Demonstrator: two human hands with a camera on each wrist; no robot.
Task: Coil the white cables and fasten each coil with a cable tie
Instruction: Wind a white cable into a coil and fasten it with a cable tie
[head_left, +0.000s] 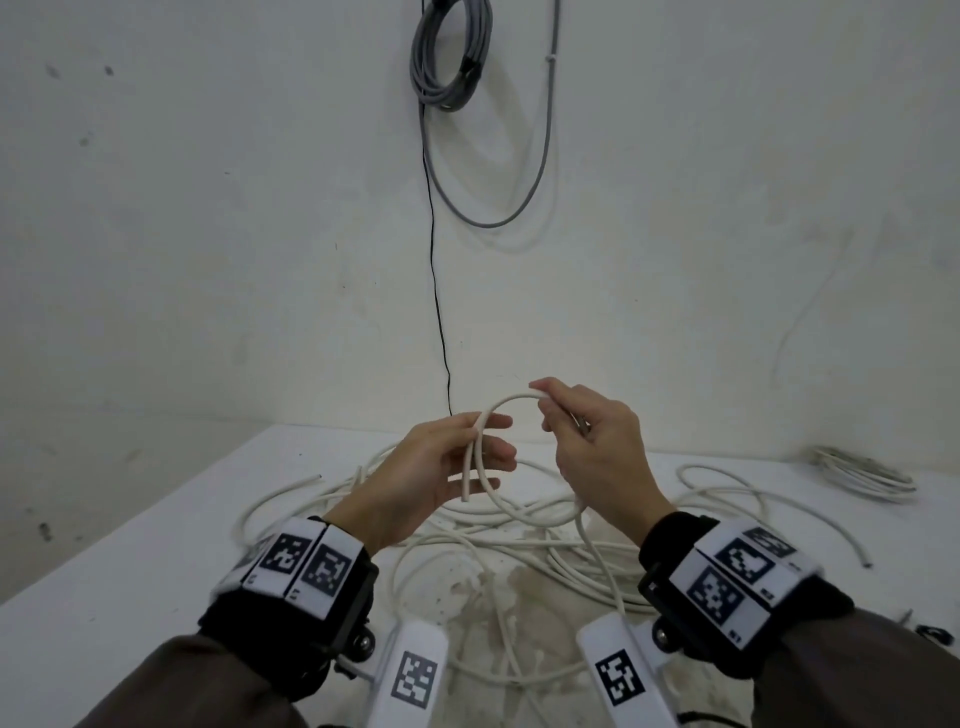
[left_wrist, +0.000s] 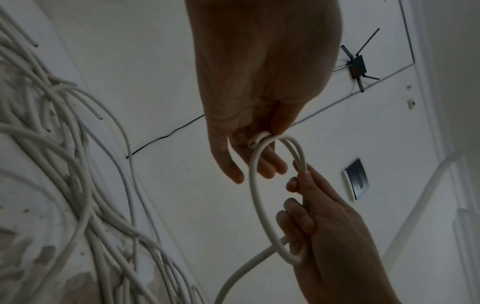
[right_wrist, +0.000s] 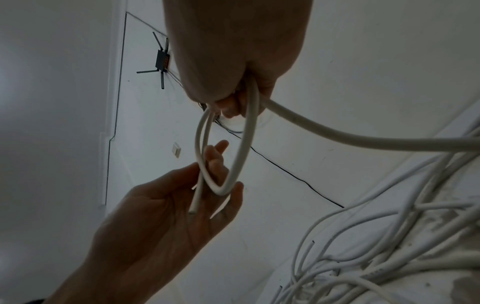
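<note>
I hold one white cable (head_left: 511, 397) above the table, bent into a small loop of about two turns. My left hand (head_left: 485, 423) pinches the loop's left side between thumb and fingers, and the cut cable end (head_left: 466, 493) hangs below the thumb. Curled round the loop's right side, my right hand (head_left: 550, 410) grips it, and the rest of the cable drops from that hand to the pile (head_left: 493, 551). The left wrist view shows the loop (left_wrist: 253, 185) between left hand (left_wrist: 246, 144) and right hand (left_wrist: 303, 205). In the right wrist view the loop (right_wrist: 241, 154) hangs from the right hand (right_wrist: 233, 98) down to the left hand (right_wrist: 207, 174).
Several loose white cables lie tangled on the white table (head_left: 156, 545) under my hands. A coiled white bundle (head_left: 862, 475) sits at the back right by the wall. A grey cable coil (head_left: 449, 52) and a thin black wire (head_left: 436, 291) hang on the wall ahead.
</note>
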